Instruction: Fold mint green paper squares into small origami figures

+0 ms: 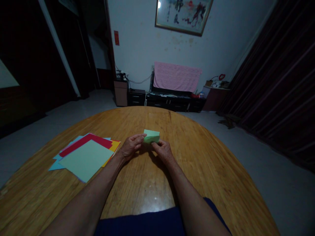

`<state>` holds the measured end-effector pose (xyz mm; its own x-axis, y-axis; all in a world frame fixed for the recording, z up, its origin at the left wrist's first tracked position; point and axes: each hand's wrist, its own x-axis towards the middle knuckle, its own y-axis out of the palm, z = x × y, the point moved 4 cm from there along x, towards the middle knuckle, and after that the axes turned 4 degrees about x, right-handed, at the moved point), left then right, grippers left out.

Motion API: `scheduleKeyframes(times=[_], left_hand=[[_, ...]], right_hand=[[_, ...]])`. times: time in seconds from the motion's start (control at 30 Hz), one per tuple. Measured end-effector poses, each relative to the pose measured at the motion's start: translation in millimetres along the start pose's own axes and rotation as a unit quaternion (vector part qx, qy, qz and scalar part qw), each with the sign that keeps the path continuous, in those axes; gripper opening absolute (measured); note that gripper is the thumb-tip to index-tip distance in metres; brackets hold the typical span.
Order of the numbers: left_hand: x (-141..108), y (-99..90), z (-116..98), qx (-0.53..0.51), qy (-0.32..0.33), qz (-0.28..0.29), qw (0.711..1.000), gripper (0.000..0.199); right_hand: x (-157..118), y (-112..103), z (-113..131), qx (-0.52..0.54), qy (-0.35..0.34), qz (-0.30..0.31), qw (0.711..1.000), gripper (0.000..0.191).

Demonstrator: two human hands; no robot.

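A single view, from the person's head; it faces forward and down, the table (206,164) close below, the wall (135,42) well beyond.

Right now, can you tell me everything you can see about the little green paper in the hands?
The little green paper looks thin and roughly four-sided, and seems folded: a paler strip shows along the top, with a brighter, shaded green part below. The left grip holds its left edge, and the right grip has its lower right corner. It's in front of the person, over the wooden table. I can't tell whether it touches the tabletop.
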<state>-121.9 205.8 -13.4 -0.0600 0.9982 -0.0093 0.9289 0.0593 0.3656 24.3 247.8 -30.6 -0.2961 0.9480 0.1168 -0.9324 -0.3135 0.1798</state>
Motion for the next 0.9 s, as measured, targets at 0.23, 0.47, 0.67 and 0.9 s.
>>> scheduleKeyframes(times=[0.23,0.47,0.67,0.9], left_hand=[[-1,-0.2,0,0.037,-0.014,-0.031,0.999,0.049],[2,2.5,1,0.035,0.017,-0.044,0.998,0.028],[-2,5.9,0,0.063,0.01,-0.049,0.997,0.025],[-2,10.3,-4,0.05,0.028,-0.069,0.996,0.034]], right_hand=[[2,-2,-3,-0.009,0.005,-0.003,1.0,0.021],[-4,5,6,-0.023,0.01,0.028,0.999,0.022],[1,-1,24,-0.029,-0.08,-0.032,0.996,0.026],[2,-3,20,-0.057,-0.111,-0.064,0.99,0.023]])
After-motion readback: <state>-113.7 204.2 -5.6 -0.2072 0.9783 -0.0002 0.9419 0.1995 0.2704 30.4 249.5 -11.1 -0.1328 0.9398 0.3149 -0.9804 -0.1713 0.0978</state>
